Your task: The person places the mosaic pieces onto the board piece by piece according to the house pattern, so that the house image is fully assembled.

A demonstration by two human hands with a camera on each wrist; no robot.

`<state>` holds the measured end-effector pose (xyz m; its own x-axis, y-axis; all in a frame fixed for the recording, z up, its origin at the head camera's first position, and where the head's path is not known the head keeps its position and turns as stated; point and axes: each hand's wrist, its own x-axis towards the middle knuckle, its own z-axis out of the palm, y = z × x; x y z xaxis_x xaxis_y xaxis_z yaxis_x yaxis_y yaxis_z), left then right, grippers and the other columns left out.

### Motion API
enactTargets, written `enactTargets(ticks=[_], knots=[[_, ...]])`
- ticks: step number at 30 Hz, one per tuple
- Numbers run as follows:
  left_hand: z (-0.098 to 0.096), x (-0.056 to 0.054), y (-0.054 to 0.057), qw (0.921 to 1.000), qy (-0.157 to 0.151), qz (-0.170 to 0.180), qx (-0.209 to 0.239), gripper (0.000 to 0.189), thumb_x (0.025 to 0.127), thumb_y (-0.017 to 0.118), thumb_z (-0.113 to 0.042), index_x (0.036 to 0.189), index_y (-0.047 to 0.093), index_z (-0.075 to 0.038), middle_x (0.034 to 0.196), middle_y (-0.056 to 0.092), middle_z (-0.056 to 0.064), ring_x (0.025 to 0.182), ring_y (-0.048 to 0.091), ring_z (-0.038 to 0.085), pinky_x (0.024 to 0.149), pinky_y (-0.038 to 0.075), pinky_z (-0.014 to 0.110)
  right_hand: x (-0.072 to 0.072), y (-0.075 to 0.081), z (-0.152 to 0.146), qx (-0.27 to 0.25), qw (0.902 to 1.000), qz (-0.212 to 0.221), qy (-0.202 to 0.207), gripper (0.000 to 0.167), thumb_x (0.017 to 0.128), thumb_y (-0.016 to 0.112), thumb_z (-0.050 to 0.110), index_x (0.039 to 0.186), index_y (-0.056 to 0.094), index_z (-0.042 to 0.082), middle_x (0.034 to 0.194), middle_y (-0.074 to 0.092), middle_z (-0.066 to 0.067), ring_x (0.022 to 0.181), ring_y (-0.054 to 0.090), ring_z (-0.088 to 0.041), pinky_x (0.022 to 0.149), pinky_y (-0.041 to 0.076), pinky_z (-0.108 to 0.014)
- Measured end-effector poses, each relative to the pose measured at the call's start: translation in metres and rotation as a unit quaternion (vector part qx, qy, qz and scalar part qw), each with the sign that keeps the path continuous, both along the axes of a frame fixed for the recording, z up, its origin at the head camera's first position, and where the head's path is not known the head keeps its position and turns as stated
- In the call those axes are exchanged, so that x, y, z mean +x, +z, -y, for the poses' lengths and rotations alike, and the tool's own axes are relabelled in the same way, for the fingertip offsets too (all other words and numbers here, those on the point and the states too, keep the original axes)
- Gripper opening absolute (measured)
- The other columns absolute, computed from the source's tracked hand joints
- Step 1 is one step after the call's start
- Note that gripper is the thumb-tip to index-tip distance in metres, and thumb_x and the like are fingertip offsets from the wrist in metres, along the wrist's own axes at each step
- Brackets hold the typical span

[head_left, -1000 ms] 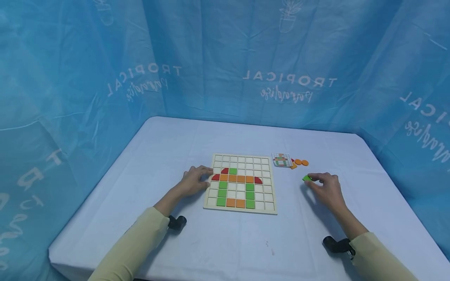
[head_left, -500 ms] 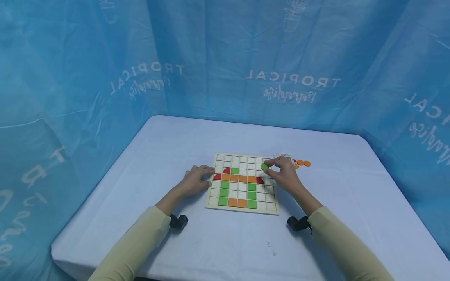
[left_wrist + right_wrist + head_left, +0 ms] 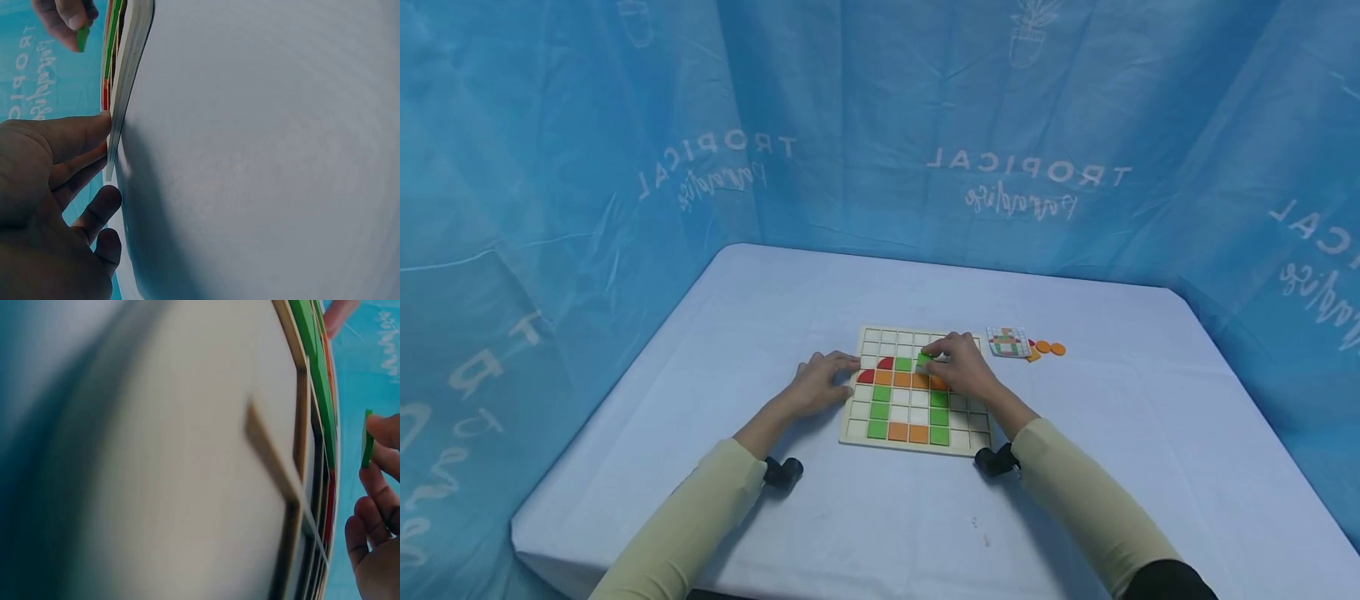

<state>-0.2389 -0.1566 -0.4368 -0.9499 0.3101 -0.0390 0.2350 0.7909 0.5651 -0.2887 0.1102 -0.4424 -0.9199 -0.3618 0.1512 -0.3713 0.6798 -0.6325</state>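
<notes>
A pale grid board (image 3: 919,416) lies on the table, with green and orange squares and red rounded pieces set in its cells. At its left edge rests my left hand (image 3: 817,386), fingers loosely bent and thumb apart. My right hand (image 3: 961,367) pinches a green square tile (image 3: 924,359) between thumb and fingertips over the upper middle of the board. The right wrist view shows this green tile (image 3: 367,439) on edge, raised above the board's surface. That hand covers some cells on the board's right side.
Right of the board lies a small pattern card (image 3: 1008,342) with a coloured grid. Beside it are orange discs (image 3: 1042,347), an orange piece (image 3: 1033,355) and a bit of red. Blue curtains (image 3: 880,125) hang behind the white-covered table (image 3: 865,517).
My right hand has carried the green tile leftward from beyond the board's right side to over its upper middle. My left hand has stayed at the left edge.
</notes>
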Motion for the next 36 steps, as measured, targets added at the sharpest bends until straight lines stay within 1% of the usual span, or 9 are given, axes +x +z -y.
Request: enactTargets(ticks=[6, 11, 18, 26, 30, 33, 36], knots=[[-0.001, 0.001, 0.001, 1.0, 0.004, 0.003, 0.005, 0.047, 0.088, 0.069, -0.014, 0.132, 0.058, -0.008, 0.14, 0.05, 0.004, 0.112, 0.041, 0.023, 0.087, 0.029, 0.043, -0.003, -0.005, 0.009, 0.025, 0.9997, -0.008, 0.0, 0.029, 0.084, 0.074, 0.02, 0.11, 0.073, 0.005, 0.099, 0.061, -0.006, 0.093, 0.049, -0.021, 0.081, 0.041, -0.04], [-0.001, 0.001, 0.0, 1.0, 0.004, 0.003, 0.003, 0.047, 0.088, 0.069, -0.014, 0.133, 0.058, -0.008, 0.14, 0.049, 0.003, 0.112, 0.041, 0.023, 0.086, 0.029, 0.042, -0.002, -0.005, 0.01, 0.042, 0.9991, -0.004, -0.008, 0.028, 0.085, 0.072, 0.018, 0.11, 0.072, 0.005, 0.099, 0.06, -0.006, 0.093, 0.048, -0.022, 0.077, 0.042, -0.038], [0.001, 0.001, 0.002, 1.0, -0.002, -0.003, -0.001, 0.046, 0.088, 0.069, -0.014, 0.133, 0.058, -0.008, 0.141, 0.049, 0.004, 0.109, 0.041, 0.023, 0.084, 0.03, 0.042, -0.003, -0.006, 0.011, 0.061, 0.9981, -0.009, -0.006, 0.026, 0.086, 0.072, 0.018, 0.109, 0.073, 0.005, 0.099, 0.06, -0.005, 0.097, 0.048, -0.023, 0.08, 0.04, -0.039], [0.001, 0.001, 0.0, 1.0, 0.003, 0.0, 0.0, 0.047, 0.087, 0.07, -0.014, 0.132, 0.058, -0.008, 0.14, 0.05, 0.003, 0.108, 0.042, 0.022, 0.083, 0.029, 0.041, -0.005, -0.008, 0.013, 0.074, 0.9972, -0.001, -0.008, 0.027, 0.086, 0.072, 0.019, 0.11, 0.073, 0.006, 0.099, 0.061, -0.004, 0.099, 0.046, -0.023, 0.081, 0.04, -0.038], [0.002, 0.0, 0.0, 1.0, -0.001, -0.003, -0.001, 0.047, 0.087, 0.07, -0.014, 0.133, 0.058, -0.008, 0.14, 0.05, 0.004, 0.106, 0.042, 0.022, 0.082, 0.03, 0.041, -0.005, -0.008, 0.013, 0.066, 0.9977, 0.001, -0.011, 0.029, 0.086, 0.072, 0.02, 0.112, 0.072, 0.007, 0.102, 0.06, -0.005, 0.1, 0.046, -0.023, 0.081, 0.04, -0.038], [0.002, 0.0, 0.0, 1.0, -0.005, -0.004, 0.003, 0.047, 0.088, 0.069, -0.015, 0.133, 0.058, -0.008, 0.14, 0.05, 0.003, 0.106, 0.042, 0.022, 0.083, 0.03, 0.041, -0.002, -0.005, 0.01, 0.042, 0.9989, 0.009, -0.02, 0.032, 0.086, 0.072, 0.022, 0.114, 0.071, 0.007, 0.104, 0.059, -0.005, 0.098, 0.046, -0.023, 0.08, 0.042, -0.039], [0.003, -0.001, -0.001, 1.0, -0.007, -0.004, 0.005, 0.047, 0.088, 0.069, -0.015, 0.133, 0.058, -0.008, 0.14, 0.05, 0.003, 0.109, 0.042, 0.023, 0.084, 0.03, 0.042, 0.002, 0.002, -0.001, 0.01, 0.9996, 0.0, -0.027, 0.032, 0.088, 0.07, 0.022, 0.116, 0.069, 0.005, 0.107, 0.059, -0.008, 0.098, 0.046, -0.025, 0.079, 0.042, -0.041]])
